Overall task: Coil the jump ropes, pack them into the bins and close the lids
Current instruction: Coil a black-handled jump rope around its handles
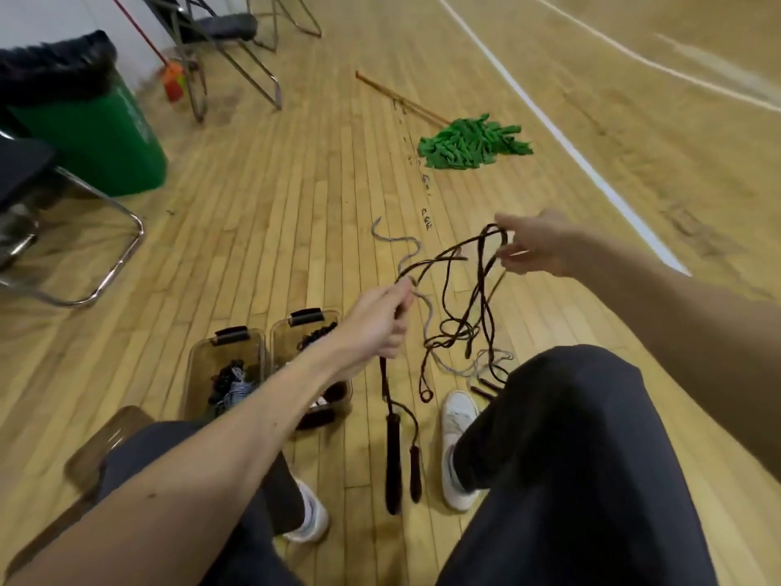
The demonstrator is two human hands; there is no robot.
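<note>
The dark jump rope's (pixel 476 298) handles (pixel 393 458) hang down by the feet from the left hand (pixel 376 323), whose fingers are curled tight round the cord, probably to anchor the coil. Beside that arm, two open bins (pixel 203 357) already hold ropes and stand within easy reach for packing. Farther out the right hand (pixel 536 247) pinches a loop, held apart seemingly to draw out tangled slack, while a grey rope (pixel 408 251) lies on the floor beyond.

Forearm (pixel 253 416) seemingly hides 1 bin (pixel 274 348) partly.
</note>
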